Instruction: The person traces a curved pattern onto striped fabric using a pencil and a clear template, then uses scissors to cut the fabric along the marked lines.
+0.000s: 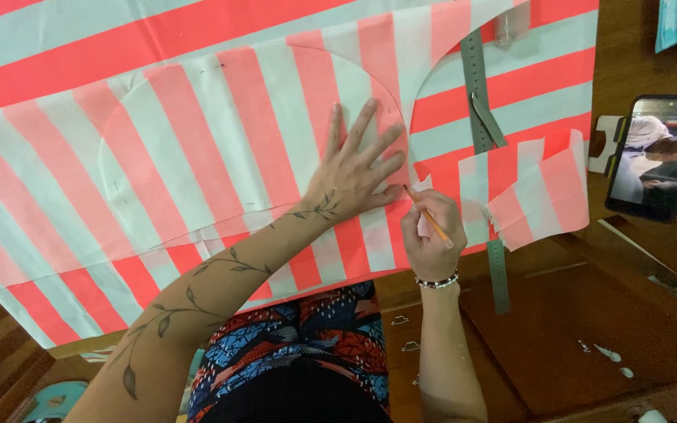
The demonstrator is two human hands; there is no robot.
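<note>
This looks like a small sewing or tailoring workroom, quite possibly set up at home. A wide length of pink-and-white striped fabric is spread flat over a dark wooden counter with small metal-handled drawers in its front, a translucent curved pattern piece lies on the cloth, and a long metal ruler rests across it. A pencil meets the pattern's edge, cut fabric pieces lie nearby, and a phone stands propped at the counter's side.
</note>
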